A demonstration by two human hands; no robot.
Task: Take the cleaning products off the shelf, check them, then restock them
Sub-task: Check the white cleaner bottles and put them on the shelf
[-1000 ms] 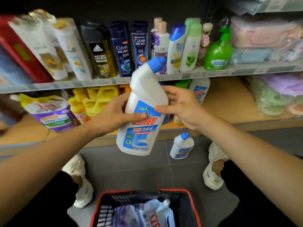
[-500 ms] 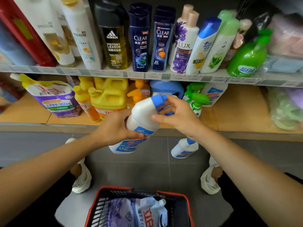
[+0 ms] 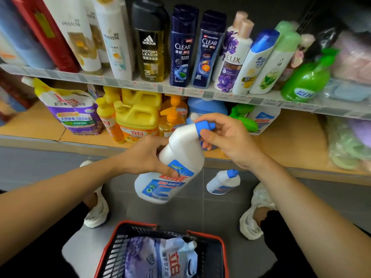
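White plastic angled-neck cleaner bottle with blue cap and blue label held in mid-air, tilted, cap end up and to the right, in front of the lower wooden shelf and above the grey tiled floor. Left hand wraps the bottle's body, thumb pressed on the label. Right hand pinches the blue cap between thumb and fingers. A second, smaller white bottle with blue cap stands on the floor just below right. On the lower shelf behind: yellow plastic jugs, orange pump bottles, purple-and-white refill pouch, green spray trigger bottle. Upper shelf holds upright shampoo and body wash bottles. Red-rimmed black shopping basket at bottom holds a white-and-lavender refill pouch.
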